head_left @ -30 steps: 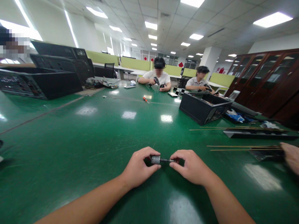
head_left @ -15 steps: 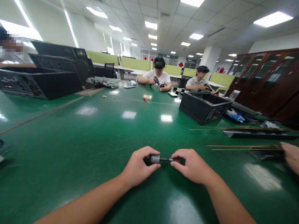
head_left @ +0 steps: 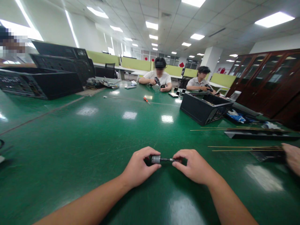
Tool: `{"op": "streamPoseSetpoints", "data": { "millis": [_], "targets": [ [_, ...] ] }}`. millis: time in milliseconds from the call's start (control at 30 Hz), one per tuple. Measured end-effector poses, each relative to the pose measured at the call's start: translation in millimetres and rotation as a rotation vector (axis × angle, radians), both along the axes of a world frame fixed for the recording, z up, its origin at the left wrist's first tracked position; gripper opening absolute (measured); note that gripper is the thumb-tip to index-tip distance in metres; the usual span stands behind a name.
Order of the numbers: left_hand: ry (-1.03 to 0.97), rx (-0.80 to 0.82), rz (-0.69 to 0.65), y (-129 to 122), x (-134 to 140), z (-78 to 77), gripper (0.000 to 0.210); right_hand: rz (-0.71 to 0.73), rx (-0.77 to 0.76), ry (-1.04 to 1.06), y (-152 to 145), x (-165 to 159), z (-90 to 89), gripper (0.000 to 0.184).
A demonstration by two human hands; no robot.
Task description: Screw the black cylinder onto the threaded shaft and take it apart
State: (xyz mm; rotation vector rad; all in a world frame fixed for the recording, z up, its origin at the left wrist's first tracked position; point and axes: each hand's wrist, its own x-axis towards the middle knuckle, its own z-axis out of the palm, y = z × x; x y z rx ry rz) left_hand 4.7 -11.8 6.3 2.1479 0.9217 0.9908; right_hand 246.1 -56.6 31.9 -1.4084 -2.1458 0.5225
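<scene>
Between my hands, just above the green tabletop, lies a small grey metal cylinder (head_left: 156, 159) with a thin dark shaft (head_left: 165, 160) pointing right. My left hand (head_left: 138, 168) is closed round the cylinder's left end, thumb below and fingers above. At the shaft's other end, my right hand (head_left: 196, 165) pinches a ridged dark tip (head_left: 175, 160) between thumb and fingers. A short bright metal section shows just left of the right fingertips. Whether shaft and ridged tip are one piece, I cannot tell.
A red screwdriver (head_left: 146, 100) lies farther up the green table (head_left: 105, 134). Black computer cases stand at right (head_left: 199, 109) and left (head_left: 63, 82). Thin yellowish rods (head_left: 234, 147) and a co-worker's hand (head_left: 292, 156) are at right. Two people work opposite; another is at far left.
My right fingertips have shifted slightly right along the shaft, so more of the ridged tip shows. My left hand and the cylinder stay in place.
</scene>
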Motion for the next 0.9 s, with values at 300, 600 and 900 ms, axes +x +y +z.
{"op": "streamPoseSetpoints", "data": {
  "millis": [300,600,900],
  "targets": [
    [-0.002,0.001,0.006,1,0,-0.6,0.03,-0.009,-0.004,-0.011,1,3,0.0,0.008],
    [0.003,0.012,0.032,1,0,2.3,0.029,-0.032,-0.033,-0.041,2,11,3.2,0.011],
    [-0.093,-0.145,0.192,10,-8,3.9,0.037,-0.083,-0.097,-0.001,12,25,-5.0,0.016]
  ]
}}
